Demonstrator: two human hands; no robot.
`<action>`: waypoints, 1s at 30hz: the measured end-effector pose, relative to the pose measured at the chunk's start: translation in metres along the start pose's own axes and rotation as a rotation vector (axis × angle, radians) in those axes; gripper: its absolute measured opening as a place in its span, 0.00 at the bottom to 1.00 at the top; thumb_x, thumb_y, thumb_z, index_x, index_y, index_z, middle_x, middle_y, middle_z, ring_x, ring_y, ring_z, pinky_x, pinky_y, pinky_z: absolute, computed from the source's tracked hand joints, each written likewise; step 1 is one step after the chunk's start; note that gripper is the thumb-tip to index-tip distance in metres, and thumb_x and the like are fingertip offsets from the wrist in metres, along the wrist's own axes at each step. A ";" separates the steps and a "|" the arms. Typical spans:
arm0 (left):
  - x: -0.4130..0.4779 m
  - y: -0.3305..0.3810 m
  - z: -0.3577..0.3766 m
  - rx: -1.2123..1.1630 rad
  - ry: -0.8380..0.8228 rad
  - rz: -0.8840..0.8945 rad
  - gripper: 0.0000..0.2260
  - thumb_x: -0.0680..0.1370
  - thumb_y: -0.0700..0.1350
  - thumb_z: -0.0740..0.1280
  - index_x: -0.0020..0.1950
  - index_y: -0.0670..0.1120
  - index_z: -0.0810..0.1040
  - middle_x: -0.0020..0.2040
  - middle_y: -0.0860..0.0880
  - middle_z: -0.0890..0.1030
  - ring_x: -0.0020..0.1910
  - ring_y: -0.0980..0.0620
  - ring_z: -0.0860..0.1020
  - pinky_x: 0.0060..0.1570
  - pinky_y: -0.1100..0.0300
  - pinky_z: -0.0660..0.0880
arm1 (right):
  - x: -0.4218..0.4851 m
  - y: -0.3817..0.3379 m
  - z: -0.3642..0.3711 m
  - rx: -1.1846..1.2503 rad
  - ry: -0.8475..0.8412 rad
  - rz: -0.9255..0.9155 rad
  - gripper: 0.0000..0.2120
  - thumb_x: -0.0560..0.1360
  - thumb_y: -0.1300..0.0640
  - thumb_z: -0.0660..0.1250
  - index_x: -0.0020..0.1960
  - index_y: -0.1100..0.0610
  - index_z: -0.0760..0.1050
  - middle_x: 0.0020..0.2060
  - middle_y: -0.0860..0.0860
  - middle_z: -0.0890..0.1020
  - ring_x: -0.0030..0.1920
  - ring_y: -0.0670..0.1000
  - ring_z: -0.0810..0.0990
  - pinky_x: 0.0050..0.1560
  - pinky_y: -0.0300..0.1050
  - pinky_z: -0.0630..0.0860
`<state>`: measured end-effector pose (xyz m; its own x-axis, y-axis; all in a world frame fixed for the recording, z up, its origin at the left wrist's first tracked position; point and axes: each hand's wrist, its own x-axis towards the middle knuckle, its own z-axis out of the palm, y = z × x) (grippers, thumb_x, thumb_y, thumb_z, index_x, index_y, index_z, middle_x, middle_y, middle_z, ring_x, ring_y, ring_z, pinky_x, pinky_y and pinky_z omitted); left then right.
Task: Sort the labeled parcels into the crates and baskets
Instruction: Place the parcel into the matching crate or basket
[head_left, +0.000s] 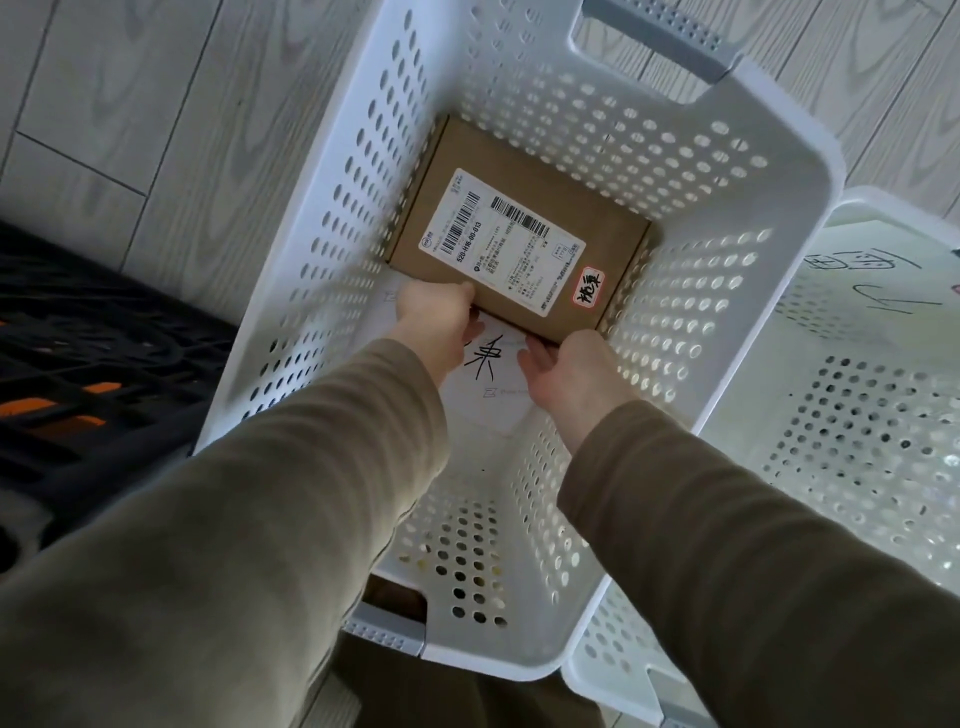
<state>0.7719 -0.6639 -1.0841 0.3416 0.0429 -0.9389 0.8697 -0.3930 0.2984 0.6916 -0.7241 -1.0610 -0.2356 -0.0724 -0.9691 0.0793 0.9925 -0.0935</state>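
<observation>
A brown cardboard parcel (597, 249) with a white shipping label and a small red-edged sticker lies deep in a white perforated basket (332, 218), against its far wall. Both my arms reach down into the basket. My left hand (436, 322) grips the parcel's near left edge. My right hand (566, 374) holds the near right edge, fingers under it. Beneath the parcel's near edge lies a white sheet (493, 395) with a handwritten black character on the basket floor.
A second white perforated basket (883, 415) stands touching on the right, with a white handwritten sheet inside. A black and orange crate (78, 364) sits at the left. Grey wood-look flooring (130, 104) surrounds them. The basket has grey handles at its far and near ends.
</observation>
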 end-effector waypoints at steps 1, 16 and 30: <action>0.001 0.000 0.000 0.020 -0.001 0.003 0.04 0.79 0.35 0.63 0.51 0.42 0.71 0.40 0.47 0.75 0.38 0.49 0.76 0.32 0.60 0.75 | 0.000 0.000 0.000 -0.035 0.002 0.008 0.15 0.81 0.64 0.53 0.61 0.61 0.75 0.57 0.54 0.80 0.57 0.49 0.78 0.53 0.37 0.76; -0.073 -0.001 -0.027 0.032 -0.047 -0.130 0.13 0.81 0.39 0.57 0.36 0.46 0.66 0.34 0.49 0.68 0.31 0.54 0.67 0.30 0.62 0.65 | -0.059 0.012 -0.028 -0.224 -0.056 0.047 0.17 0.82 0.63 0.52 0.69 0.66 0.64 0.64 0.57 0.75 0.64 0.53 0.75 0.52 0.43 0.74; -0.238 0.062 -0.131 -0.204 -0.123 -0.128 0.19 0.83 0.39 0.55 0.74 0.38 0.61 0.73 0.40 0.66 0.72 0.46 0.65 0.70 0.50 0.62 | -0.233 0.002 -0.040 -0.554 -0.141 -0.226 0.04 0.80 0.63 0.57 0.52 0.62 0.70 0.43 0.56 0.76 0.50 0.54 0.77 0.51 0.48 0.74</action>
<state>0.7912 -0.5783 -0.8200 0.1895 -0.0369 -0.9812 0.9610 -0.1981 0.1931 0.7079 -0.7014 -0.8267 -0.0548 -0.2615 -0.9636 -0.4817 0.8523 -0.2039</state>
